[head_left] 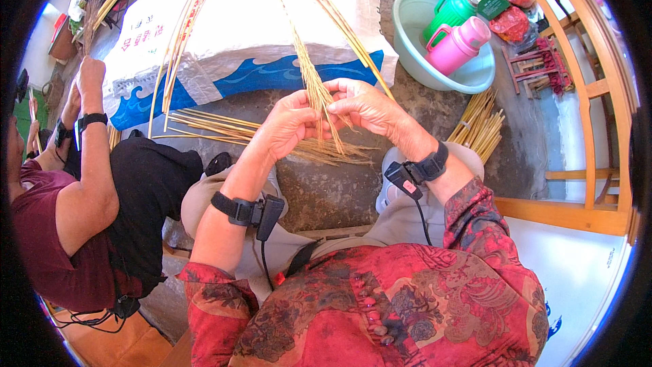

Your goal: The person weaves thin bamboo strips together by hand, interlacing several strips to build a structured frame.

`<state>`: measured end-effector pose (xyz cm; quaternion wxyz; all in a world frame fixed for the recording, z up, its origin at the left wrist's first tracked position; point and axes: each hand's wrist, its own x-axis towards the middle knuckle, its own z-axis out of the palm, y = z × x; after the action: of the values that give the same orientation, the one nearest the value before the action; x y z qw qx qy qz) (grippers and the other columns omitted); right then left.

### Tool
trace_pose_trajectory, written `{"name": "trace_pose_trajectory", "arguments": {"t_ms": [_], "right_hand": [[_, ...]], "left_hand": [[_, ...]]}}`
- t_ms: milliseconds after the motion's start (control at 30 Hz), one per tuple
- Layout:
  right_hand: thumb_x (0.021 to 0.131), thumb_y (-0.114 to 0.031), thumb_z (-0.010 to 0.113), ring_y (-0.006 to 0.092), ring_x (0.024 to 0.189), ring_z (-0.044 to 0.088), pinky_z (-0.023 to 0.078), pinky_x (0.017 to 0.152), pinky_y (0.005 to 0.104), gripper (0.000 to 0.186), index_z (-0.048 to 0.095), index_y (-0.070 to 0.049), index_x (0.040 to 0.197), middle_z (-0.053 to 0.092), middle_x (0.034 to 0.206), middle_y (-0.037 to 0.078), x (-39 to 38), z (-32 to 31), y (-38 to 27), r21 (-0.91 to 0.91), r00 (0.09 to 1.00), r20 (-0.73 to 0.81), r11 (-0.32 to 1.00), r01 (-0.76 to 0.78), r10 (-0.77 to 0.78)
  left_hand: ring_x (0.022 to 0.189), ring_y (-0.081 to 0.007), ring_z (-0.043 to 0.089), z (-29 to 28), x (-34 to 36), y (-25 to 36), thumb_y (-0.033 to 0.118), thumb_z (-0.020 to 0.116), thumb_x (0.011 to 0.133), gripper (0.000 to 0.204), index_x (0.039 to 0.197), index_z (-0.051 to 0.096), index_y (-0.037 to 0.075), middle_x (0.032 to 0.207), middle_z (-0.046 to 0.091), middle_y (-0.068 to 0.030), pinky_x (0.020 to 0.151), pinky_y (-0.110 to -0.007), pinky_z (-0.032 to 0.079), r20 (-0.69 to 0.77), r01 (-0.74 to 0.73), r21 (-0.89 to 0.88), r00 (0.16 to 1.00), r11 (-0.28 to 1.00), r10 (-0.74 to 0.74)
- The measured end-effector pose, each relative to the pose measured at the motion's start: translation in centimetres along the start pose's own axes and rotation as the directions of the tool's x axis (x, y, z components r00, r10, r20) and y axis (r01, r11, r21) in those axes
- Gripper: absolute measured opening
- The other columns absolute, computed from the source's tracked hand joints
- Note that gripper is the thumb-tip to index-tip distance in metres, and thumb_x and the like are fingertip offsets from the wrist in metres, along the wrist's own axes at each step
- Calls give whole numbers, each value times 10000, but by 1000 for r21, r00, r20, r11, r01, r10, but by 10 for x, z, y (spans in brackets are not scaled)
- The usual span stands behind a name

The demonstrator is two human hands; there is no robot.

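In the centre, my left hand (293, 122) and my right hand (356, 109) hold a thin bunch of dry straw (312, 81) with branched seed heads. The fingers of both are curled around the heads, right thumb on top. Its stalks run up over a white woven sack (251, 13) with a blue wave-patterned band. Beneath my hands, more loose straw (210, 122) lies on the concrete floor. Black straps with small devices circle both my forearms.
A co-worker (81, 204) at left grips straw upright. A pale basin (407, 47) holds green (441, 20) and pink flasks (454, 51) at upper right, beside wooden chairs (587, 88) and stick bundles (472, 129). Long stalks (339, 27) rest on the sack.
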<state>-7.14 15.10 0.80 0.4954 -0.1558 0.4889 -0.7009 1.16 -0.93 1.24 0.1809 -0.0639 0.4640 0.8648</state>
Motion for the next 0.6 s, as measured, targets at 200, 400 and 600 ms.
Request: {"name": "trace_pose_trajectory", "arguments": {"t_ms": [200,400,600], "right_hand": [[784,-23,508,171,707,603,513,631,277,338,429,36,1107,590,864,115,1,5,0,-51,999,-37,999,11,-13],[759,-42,538,129,609,577,446,501,215,363,436,39,1098,597,792,97,3,3,4,-228,995,-79,973,35,-55],[755,-56,541,117,626,577,465,524,223,348,461,30,1083,596,803,88,4,3,0,-236,996,-83,972,-11,-9]], "left_hand": [[661,-83,552,-1,2,-5,38,551,768,371,1130,475,20,899,583,-33,628,-292,519,9,0,-41,1000,999,0],[616,-106,539,-3,6,-11,24,562,766,355,1106,464,-2,844,572,-49,596,-270,506,-50,-42,93,998,995,47],[597,-112,529,-4,1,-7,-17,547,751,314,1056,474,1,795,548,-44,559,-263,488,-91,-25,67,995,997,31]]}}
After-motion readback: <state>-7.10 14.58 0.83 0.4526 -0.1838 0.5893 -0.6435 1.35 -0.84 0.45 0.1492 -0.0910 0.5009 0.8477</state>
